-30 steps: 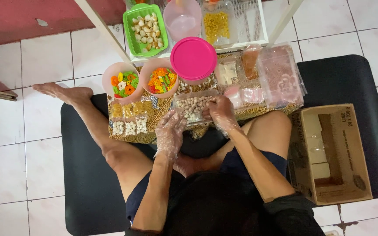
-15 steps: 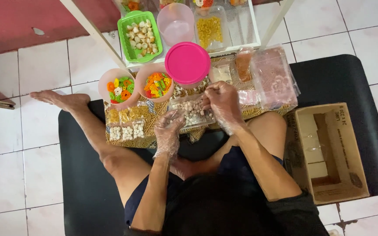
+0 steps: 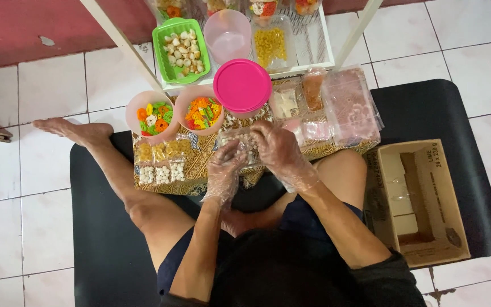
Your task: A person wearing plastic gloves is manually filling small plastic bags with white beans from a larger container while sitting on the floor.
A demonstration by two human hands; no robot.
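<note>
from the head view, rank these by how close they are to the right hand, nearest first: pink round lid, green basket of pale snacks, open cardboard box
1. pink round lid: just above the right hand, on the patterned tray.
2. green basket: farther up and to the left, on the white rack.
3. cardboard box: far off to the right, on the black mat; not much farther than the basket.

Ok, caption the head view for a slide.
Left hand and right hand, in clear gloves, meet over a clear tray of pale snacks.
</note>
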